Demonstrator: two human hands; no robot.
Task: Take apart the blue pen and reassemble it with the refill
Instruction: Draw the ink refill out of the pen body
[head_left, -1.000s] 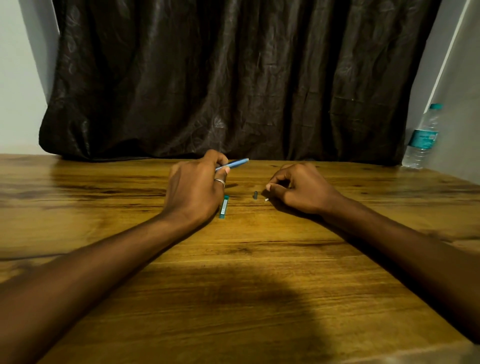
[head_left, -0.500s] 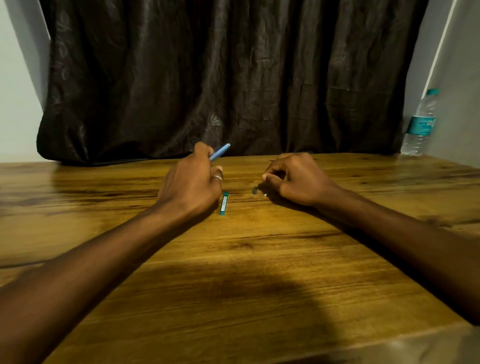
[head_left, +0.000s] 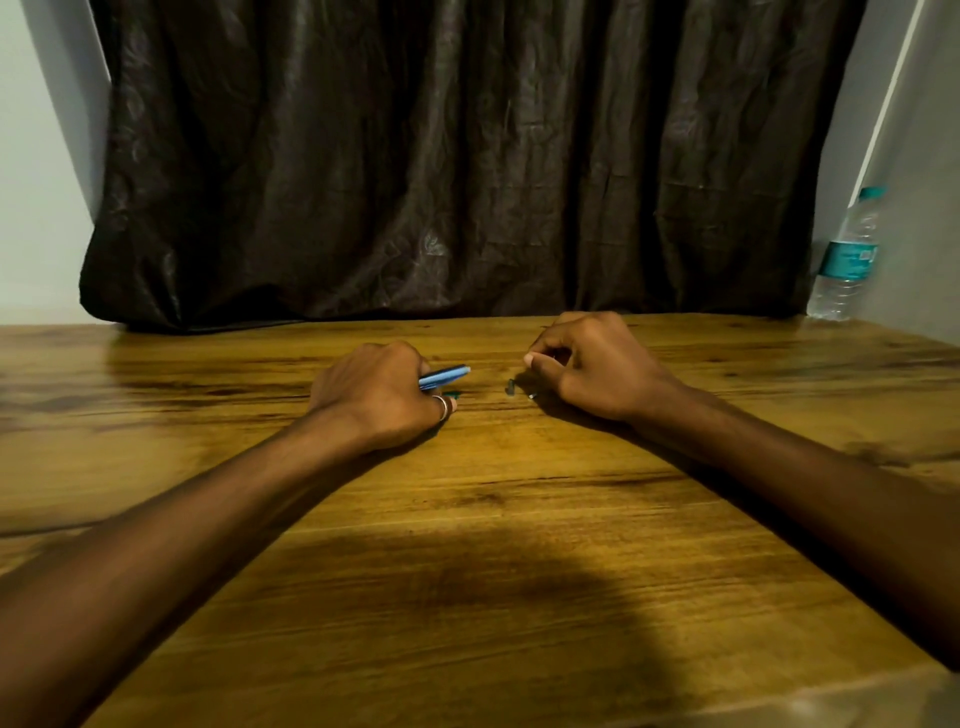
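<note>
My left hand (head_left: 379, 395) rests on the wooden table (head_left: 493, 519), closed around the blue pen barrel (head_left: 445, 376). The barrel pokes out to the right, almost level. Just beneath it a sliver of the teal cap (head_left: 453, 393) shows on the table, mostly covered by that hand. To the right, my right hand (head_left: 587, 369) rests with its fingers curled and thumb against forefinger. A thin pale refill tip (head_left: 532, 396) sticks out from under it; the remainder is hidden. A small dark pen piece (head_left: 510, 385) lies on the table between the hands, touching neither.
A dark curtain (head_left: 467, 182) hangs along the table's far edge. A clear water bottle (head_left: 847, 260) with a teal label and cap stands at the far right corner by the wall. My shadow falls on the near tabletop.
My left hand has dropped towards the table, tipping the blue barrel from pointing up to nearly level and covering most of the teal cap. The right hand has barely moved.
</note>
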